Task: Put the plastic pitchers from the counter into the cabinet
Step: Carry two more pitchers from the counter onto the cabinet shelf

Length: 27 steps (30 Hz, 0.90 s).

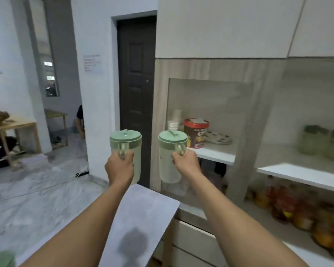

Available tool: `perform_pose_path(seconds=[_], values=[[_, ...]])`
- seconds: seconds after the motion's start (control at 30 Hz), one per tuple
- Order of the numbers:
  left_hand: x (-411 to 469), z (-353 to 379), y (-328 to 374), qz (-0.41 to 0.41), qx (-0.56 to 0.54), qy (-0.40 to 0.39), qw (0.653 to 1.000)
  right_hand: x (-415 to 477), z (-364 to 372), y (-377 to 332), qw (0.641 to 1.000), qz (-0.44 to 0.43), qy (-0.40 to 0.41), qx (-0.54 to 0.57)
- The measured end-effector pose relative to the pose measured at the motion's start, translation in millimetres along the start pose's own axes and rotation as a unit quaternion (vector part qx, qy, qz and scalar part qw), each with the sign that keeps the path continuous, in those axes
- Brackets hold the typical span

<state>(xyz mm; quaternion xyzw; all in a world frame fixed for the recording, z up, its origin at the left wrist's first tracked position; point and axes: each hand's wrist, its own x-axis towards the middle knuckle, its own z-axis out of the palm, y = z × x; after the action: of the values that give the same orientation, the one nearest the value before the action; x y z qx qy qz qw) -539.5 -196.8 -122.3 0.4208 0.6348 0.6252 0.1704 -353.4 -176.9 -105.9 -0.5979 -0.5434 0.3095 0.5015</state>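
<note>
Left hand [119, 164] and right hand [185, 160], fingers closed on the handles, each hold a lidded pitcher [126, 149] [171, 151] aloft above the desk [143, 209], before the cabinet [210, 112]. Risk: the right pitcher striking the tub [196, 132] or cups [173, 125] on the crowded shelf [216, 155]. The frame is motion-blurred; whether a glass door covers the opening cannot be told.

Both forearms are bare from the near edge of the view up to the wrists, with no sleeve, cuff, watch or band showing on either. The left hand [119, 164] and the right hand [185, 161] wear no gloves and no visible rings. The fingers [128, 155] are seen only from the back, their nails hidden from view.
</note>
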Motion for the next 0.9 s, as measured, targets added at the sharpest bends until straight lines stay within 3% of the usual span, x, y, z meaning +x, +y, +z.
perform_pose_path(seconds=[0.23, 0.67, 0.9], values=[[-75, 75, 81, 0.067, -0.057, -0.117, 0.989, -17, -145, -3, 0.994, 0.005, 0.108, -0.002], [-220, 220, 200, 0.125, -0.104, -0.213, 0.963, -49, -405, 34, 0.975, 0.027, 0.214, -0.057], [-291, 298, 247, 0.103, -0.162, -0.268, 0.944, -38, -499, 68, 0.963, 0.035, 0.265, -0.039]])
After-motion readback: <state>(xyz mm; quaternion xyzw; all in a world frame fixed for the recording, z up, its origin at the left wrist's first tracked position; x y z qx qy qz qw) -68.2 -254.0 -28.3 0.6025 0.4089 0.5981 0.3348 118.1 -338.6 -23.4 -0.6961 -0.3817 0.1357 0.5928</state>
